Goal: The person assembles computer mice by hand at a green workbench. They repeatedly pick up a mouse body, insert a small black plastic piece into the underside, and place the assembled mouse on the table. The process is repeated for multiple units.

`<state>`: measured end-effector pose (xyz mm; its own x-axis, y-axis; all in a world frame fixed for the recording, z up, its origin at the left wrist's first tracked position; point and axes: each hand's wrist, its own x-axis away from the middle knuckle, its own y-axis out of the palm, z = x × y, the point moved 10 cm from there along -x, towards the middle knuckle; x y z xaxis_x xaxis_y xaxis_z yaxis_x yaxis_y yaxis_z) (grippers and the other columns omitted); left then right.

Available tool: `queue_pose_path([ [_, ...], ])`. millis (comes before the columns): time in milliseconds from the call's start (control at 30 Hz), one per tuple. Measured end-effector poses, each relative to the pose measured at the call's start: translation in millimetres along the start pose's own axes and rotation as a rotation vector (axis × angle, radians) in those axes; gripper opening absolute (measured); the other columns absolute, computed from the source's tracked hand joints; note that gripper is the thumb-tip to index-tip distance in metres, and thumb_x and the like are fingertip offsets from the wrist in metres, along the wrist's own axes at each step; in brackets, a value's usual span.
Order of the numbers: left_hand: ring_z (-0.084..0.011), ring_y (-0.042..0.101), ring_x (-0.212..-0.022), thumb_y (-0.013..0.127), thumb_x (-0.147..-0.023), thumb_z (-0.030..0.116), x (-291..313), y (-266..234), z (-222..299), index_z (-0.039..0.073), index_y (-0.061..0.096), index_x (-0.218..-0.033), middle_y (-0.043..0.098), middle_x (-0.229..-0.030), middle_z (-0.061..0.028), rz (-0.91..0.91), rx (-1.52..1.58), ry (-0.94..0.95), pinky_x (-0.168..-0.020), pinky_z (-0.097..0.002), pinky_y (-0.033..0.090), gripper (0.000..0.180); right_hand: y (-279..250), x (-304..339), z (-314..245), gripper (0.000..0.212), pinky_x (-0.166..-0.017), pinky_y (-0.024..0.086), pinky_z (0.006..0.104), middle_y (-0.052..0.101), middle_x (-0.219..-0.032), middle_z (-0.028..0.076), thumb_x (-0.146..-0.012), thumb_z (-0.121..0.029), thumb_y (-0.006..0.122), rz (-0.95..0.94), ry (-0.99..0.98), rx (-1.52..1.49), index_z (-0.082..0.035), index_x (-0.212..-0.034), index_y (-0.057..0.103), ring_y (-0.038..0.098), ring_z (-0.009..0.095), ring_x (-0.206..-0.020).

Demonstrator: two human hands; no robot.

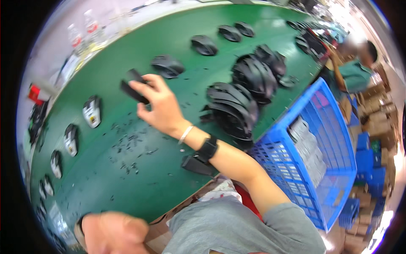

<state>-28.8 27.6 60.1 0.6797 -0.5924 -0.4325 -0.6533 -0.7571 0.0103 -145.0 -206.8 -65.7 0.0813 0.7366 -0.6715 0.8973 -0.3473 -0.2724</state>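
My right hand (pixel 160 102) reaches out over the green table, its thumb and fingers closed on a dark black plastic piece (pixel 130 88), slightly blurred. Just beyond that piece lies a black computer mouse (pixel 168 65). My left hand (pixel 116 232) is smeared by motion at the lower left, low over the table's near side; whether its fingers hold anything does not show. Below my right wrist, another black plastic piece (pixel 197 165) rests near the table's front edge. Small black scraps (pixel 127 146) lie scattered between my hands.
Stacked black curved shells (pixel 232 108) stand right of my forearm. A blue plastic crate (pixel 292 169) with grey parts sits at the table's right edge. Silver-and-black mice (pixel 91 112) line the left side. Bottles (pixel 91 23) stand at the back; a person (pixel 355 78) sits far right.
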Motion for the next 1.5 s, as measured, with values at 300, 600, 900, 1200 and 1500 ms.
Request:
queue_pose_path([
  [300,-0.0396,0.029,-0.131,0.055,-0.082,0.055,345,180,-18,-0.016,0.033,-0.130,0.034,-0.139,-0.0278,-1.383,0.018,-1.108,-0.107,-0.0409,0.030,0.088,-17,-5,-17,0.050,-0.071,0.051,0.0312,0.048,-0.115,0.011,-0.070,0.002,0.061,0.086,-0.037,0.129,-0.008,-0.119,0.058,0.059,0.020,-0.083],
  [600,-0.0388,0.050,-0.112,0.078,-0.064,0.030,384,193,12,-0.012,0.035,-0.119,0.051,-0.116,-0.0273,-1.265,0.366,-1.854,-0.093,-0.0416,0.043,0.081,-10,-2,-13,0.063,-0.069,0.050,0.0305,0.048,-0.112,0.013,-0.068,0.002,0.062,0.007,-0.035,0.025,-0.008,-0.129,0.050,0.057,0.021,-0.081],
  [900,-0.0169,0.059,-0.088,0.051,-0.093,0.031,325,183,76,0.000,0.053,-0.108,0.059,-0.102,-0.0081,0.324,1.265,-2.765,-0.079,-0.0302,0.047,0.034,-4,4,-16,0.057,-0.085,0.048,0.0356,0.055,-0.107,0.017,-0.065,-0.010,0.073,0.009,-0.028,0.017,0.002,-0.116,0.052,0.056,0.031,-0.097],
  [1200,-0.0181,0.058,-0.094,0.046,-0.096,0.034,300,185,85,0.005,0.053,-0.114,0.058,-0.105,-0.0070,0.163,1.526,-2.685,-0.083,-0.0352,0.048,0.035,4,5,-25,0.049,-0.081,0.050,0.0344,0.061,-0.104,0.014,-0.064,-0.015,0.076,-0.071,-0.046,0.021,0.001,-0.108,0.061,0.061,0.027,-0.092],
  [1500,-0.0144,0.058,-0.093,0.036,-0.098,0.043,287,182,91,0.009,0.050,-0.115,0.058,-0.103,-0.0042,-0.001,1.478,-2.677,-0.082,-0.0324,0.047,0.040,15,5,-14,0.051,-0.084,0.049,0.0356,0.060,-0.106,0.016,-0.066,-0.016,0.077,-0.218,0.027,-0.029,0.001,-0.112,0.061,0.059,0.028,-0.096],
])
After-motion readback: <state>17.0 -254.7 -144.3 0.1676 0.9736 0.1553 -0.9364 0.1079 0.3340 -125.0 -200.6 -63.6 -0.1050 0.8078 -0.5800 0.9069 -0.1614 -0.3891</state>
